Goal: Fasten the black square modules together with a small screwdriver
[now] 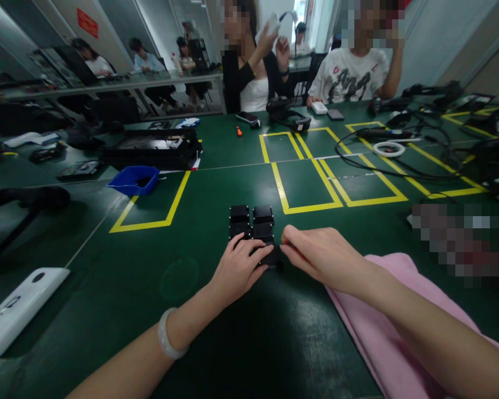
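Several small black boxes with shiny dots along their edges stand close together in two columns on the green table. My left hand is around the nearest black box, with its fingers over the top and its thumb at the near side. Part of that column is hidden under these fingers. Just right of the same box, my right hand is closed in a pinch, its fingertips by the box's right edge. Whatever is in the pinch, if anything, is too small or hidden to make out.
Pink cloth lies under my right forearm. At left are a white device, a blue tray and a black case. Cables and a white ring lie at right. Two people sit across the table.
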A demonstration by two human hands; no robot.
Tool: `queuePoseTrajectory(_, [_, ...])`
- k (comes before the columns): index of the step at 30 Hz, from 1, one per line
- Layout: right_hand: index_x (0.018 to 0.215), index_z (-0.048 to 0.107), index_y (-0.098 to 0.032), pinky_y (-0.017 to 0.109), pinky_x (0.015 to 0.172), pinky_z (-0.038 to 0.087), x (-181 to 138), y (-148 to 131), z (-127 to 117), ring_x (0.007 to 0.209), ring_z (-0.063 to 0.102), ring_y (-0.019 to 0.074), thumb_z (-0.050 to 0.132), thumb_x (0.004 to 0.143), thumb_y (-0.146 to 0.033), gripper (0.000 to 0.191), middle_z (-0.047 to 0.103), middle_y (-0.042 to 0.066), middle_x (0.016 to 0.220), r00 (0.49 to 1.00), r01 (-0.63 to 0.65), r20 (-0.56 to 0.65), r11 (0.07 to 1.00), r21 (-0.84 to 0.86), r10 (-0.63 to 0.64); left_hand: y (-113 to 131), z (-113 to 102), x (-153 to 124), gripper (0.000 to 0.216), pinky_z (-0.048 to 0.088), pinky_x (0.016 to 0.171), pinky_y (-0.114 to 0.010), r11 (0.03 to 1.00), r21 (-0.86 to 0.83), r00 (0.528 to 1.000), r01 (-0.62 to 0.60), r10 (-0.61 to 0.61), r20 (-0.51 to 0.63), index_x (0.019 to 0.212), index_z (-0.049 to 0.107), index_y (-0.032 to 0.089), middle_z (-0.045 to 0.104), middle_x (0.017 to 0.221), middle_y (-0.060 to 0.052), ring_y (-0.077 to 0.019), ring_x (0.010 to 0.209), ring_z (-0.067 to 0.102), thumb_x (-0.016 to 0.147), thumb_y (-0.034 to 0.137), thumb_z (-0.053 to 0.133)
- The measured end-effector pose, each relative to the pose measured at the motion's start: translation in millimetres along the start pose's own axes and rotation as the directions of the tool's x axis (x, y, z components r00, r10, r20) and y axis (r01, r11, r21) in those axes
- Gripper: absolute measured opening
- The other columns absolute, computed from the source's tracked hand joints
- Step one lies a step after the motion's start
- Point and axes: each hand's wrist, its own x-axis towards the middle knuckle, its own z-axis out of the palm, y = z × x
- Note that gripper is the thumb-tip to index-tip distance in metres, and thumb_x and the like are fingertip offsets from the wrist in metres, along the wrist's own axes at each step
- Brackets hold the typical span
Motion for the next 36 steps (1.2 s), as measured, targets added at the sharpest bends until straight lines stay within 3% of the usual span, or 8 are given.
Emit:
queuePoseTrajectory(3, [0.089, 0.048, -0.02, 0.025, 0.051, 0.021, 0.6, 1.3, 0.4, 0.062, 0.062, 0.0136, 0.03, 0.1, -0.04, 0.028, 0.066, 0.0, 0.074, 1.0, 0.005, -0.013, 1.0, 0.0, -0.005, -0.5, 0.5, 0.0, 0.033, 0.03, 0.113, -0.05, 1.0, 0.002, 1.0, -0.006, 0.006, -0.01, 0.125, 0.055, 0.024, 0.061, 0.121, -0.005, -0.0205, 0.116, 0.055, 0.092, 0.026, 0.055])
queuePoseTrajectory(7, [0.098, 0.046, -0.021, 0.024, 0.051, 0.023, -0.7, 3.0, -2.6, 0.061, 0.06, 0.012, 0.036, 0.096, -0.027, 0.012, 0.065, -0.001, 0.074, 1.0, -0.025, -0.003, 0.999, 0.048, 0.026, -1.3, 1.6, -0.2, 0.036, 0.03, 0.112, -0.051, 1.0, 0.013, 1.0, -0.015, 0.015, -0.009, 0.129, 0.053, 0.024, 0.06, 0.121, -0.006, -0.0214, 0.116, 0.054, 0.093, 0.027, 0.053])
queuePoseTrajectory(10, [0.102, 0.045, -0.021, 0.024, 0.051, 0.023, -1.2, 3.2, -4.5, 0.06, 0.059, 0.0124, 0.036, 0.095, -0.024, 0.012, 0.064, -0.002, 0.072, 0.999, -0.051, 0.004, 0.997, 0.052, 0.051, -1.0, 1.5, -0.3, 0.036, 0.029, 0.112, -0.05, 1.0, 0.014, 1.0, -0.007, 0.007, -0.003, 0.129, 0.053, 0.024, 0.06, 0.121, -0.005, -0.0212, 0.116, 0.054, 0.093, 0.027, 0.053])
queuePoseTrajectory(16, [0.092, 0.047, -0.021, 0.025, 0.049, 0.018, 1.2, 3.0, 0.5, 0.059, 0.061, 0.0145, 0.032, 0.099, -0.038, 0.023, 0.065, -0.001, 0.071, 0.999, -0.035, -0.011, 0.999, -0.036, 0.035, 0.0, 0.7, 0.1, 0.035, 0.031, 0.112, -0.05, 1.0, 0.027, 1.0, -0.008, 0.008, -0.013, 0.127, 0.055, 0.025, 0.061, 0.12, -0.006, -0.0211, 0.115, 0.055, 0.092, 0.027, 0.055])
queuePoseTrajectory(22, [0.102, 0.045, -0.021, 0.024, 0.05, 0.021, -0.7, 3.7, -2.2, 0.06, 0.059, 0.0122, 0.041, 0.092, -0.024, 0.011, 0.064, -0.003, 0.073, 0.999, -0.034, -0.01, 0.998, 0.045, 0.034, 0.1, -0.1, 0.6, 0.035, 0.031, 0.112, -0.05, 1.0, 0.02, 1.0, -0.013, 0.014, -0.019, 0.128, 0.055, 0.024, 0.061, 0.119, -0.006, -0.0212, 0.115, 0.055, 0.093, 0.028, 0.053])
queuePoseTrajectory(27, [0.089, 0.046, -0.022, 0.025, 0.05, 0.02, -0.2, 2.7, -1.8, 0.06, 0.058, 0.0128, 0.036, 0.098, -0.038, 0.021, 0.063, -0.002, 0.071, 1.0, -0.009, -0.011, 1.0, 0.01, 0.009, 0.1, 0.5, -0.2, 0.034, 0.029, 0.113, -0.05, 1.0, 0.019, 1.0, -0.007, 0.007, -0.007, 0.127, 0.054, 0.024, 0.061, 0.121, -0.006, -0.0212, 0.116, 0.054, 0.093, 0.028, 0.053])
queuePoseTrajectory(33, [0.104, 0.044, -0.021, 0.024, 0.049, 0.021, -1.3, 2.9, 0.4, 0.056, 0.056, 0.0124, 0.039, 0.093, -0.024, 0.012, 0.061, -0.004, 0.067, 0.999, -0.025, -0.032, 0.999, 0.047, 0.027, -0.2, 1.3, -0.4, 0.037, 0.029, 0.113, -0.05, 1.0, 0.025, 1.0, -0.011, 0.011, -0.003, 0.13, 0.052, 0.025, 0.06, 0.121, -0.006, -0.0215, 0.117, 0.054, 0.093, 0.027, 0.052])
queuePoseTrajectory(36, [0.1, 0.045, -0.021, 0.024, 0.051, 0.022, -1.1, 1.8, -1.0, 0.059, 0.058, 0.0126, 0.04, 0.093, -0.026, 0.009, 0.062, -0.003, 0.069, 0.999, -0.025, -0.026, 0.998, 0.059, 0.027, -0.1, 1.3, -0.3, 0.035, 0.029, 0.112, -0.051, 1.0, 0.022, 1.0, -0.012, 0.012, -0.008, 0.129, 0.053, 0.025, 0.06, 0.121, -0.006, -0.022, 0.117, 0.054, 0.093, 0.027, 0.052])
